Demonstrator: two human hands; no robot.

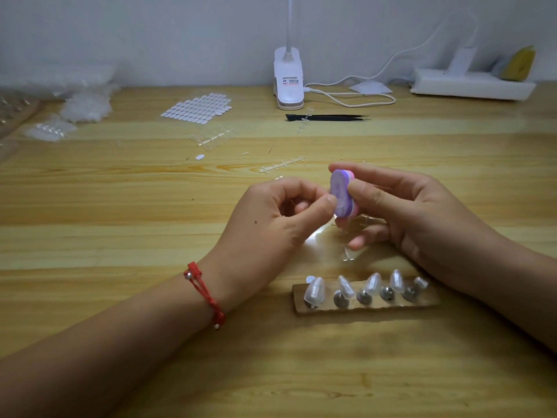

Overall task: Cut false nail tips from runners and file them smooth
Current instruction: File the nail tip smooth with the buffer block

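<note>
My right hand (401, 212) grips a small purple and pink buffer block (342, 194) between thumb and fingers, held upright above the table. My left hand (280, 218) has its fingers curled and its thumb tip pressed against the purple face; a clear nail tip pinched there is too small to make out. Below the hands, a wooden holder strip (364, 304) carries several clear pointed nail tips (315, 289) on metal studs. An empty clear runner (281, 165) lies just beyond the hands. More clear runner pieces (351, 251) lie under my right hand.
A sheet of white adhesive tabs (197, 108) and a runner with tips (212, 140) lie mid-table. Black tweezers (328, 117) rest before a white clip lamp (288, 79). Bags of clear tips (86, 105) sit far left, a white power strip (470, 86) far right.
</note>
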